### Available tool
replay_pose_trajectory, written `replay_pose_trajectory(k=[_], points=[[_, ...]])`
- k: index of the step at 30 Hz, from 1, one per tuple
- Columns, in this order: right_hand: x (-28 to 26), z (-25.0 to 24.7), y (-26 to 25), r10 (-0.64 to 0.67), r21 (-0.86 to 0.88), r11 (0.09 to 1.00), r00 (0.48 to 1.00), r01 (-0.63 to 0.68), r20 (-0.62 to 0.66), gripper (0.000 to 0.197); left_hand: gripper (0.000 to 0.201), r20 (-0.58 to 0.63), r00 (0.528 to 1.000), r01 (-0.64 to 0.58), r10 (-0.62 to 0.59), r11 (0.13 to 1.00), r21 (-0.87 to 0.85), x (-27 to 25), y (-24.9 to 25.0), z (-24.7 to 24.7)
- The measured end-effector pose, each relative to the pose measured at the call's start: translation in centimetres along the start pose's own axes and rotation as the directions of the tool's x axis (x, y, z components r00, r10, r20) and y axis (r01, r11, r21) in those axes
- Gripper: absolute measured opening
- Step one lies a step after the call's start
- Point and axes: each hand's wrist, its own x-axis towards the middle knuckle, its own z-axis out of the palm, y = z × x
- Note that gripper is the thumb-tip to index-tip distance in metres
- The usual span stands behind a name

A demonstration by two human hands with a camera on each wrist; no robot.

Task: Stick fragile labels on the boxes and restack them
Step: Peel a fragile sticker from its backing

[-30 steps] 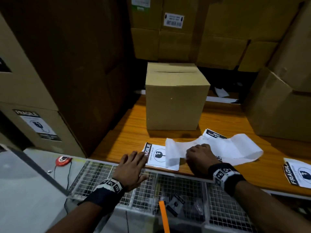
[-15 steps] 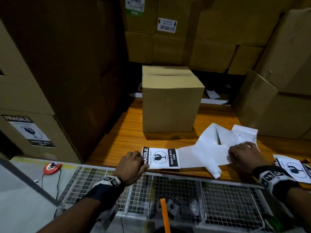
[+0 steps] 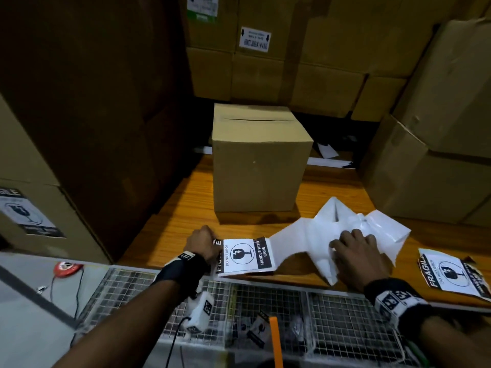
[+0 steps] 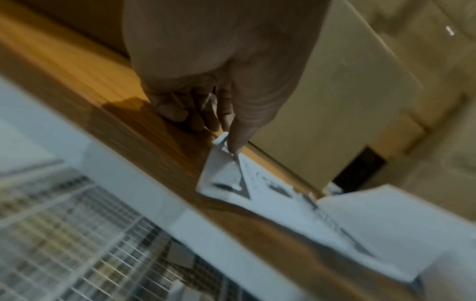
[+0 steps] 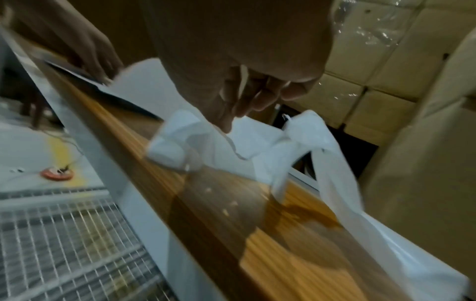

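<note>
Black-and-white rectangular fragile label [image 3: 245,254] lies at the near edge of the wooden tabletop [image 3: 170,229], its left end pinched by the left hand [image 3: 203,244]. Right hand [image 3: 358,254] clutches the crumpled white backing paper [image 3: 313,235]. Plain brown cardboard box [image 3: 257,160] stands behind.
</note>
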Motion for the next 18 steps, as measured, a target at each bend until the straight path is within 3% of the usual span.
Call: replay_pose_trajectory(k=[2, 4, 6, 9, 13, 18], points=[[1.0, -1.4, -2.0, -0.026, 0.087, 0.996, 0.995, 0.035, -0.101, 0.044, 0.027, -0.033, 0.999, 0.019, -0.021, 0.997, -0.069, 0.1, -0.2, 0.0], [2.2, -3.0, -4.8, -0.153, 0.173, 0.965, 0.961, 0.195, -0.229, 0.033, 0.027, -0.059, 0.998, 0.009, -0.016, 0.994, -0.113, -0.4, 0.2, 0.0], [3.4, -4.0, -7.8, -0.291, 0.222, 0.907, 0.915, 0.357, -0.28, 0.019, 0.027, -0.087, 0.996, -0.009, -0.005, 0.988, -0.156, -1.0, 0.6, 0.0], [5.0, -4.1, -10.5, -0.359, 0.363, 0.854, 0.927, 0.372, -0.105, 0.029, 0.023, -0.124, 0.991, -0.07, 0.044, 0.973, -0.219, -1.4, 0.5, -0.8], [6.5, -1.6, -11.0, -0.355, 0.274, 0.915, 0.915, 0.297, 0.193, 0.038, 0.019, -0.158, 0.977, -0.179, 0.144, 0.956, -0.234, -2.0, 0.0, -1.9], [5.4, 0.9, -10.7, -0.222, 0.353, 0.929, 0.933, 0.114, 0.284, 0.033, 0.017, -0.124, 0.987, -0.14, 0.106, 0.942, -0.305, -2.4, 0.1, -1.9]])
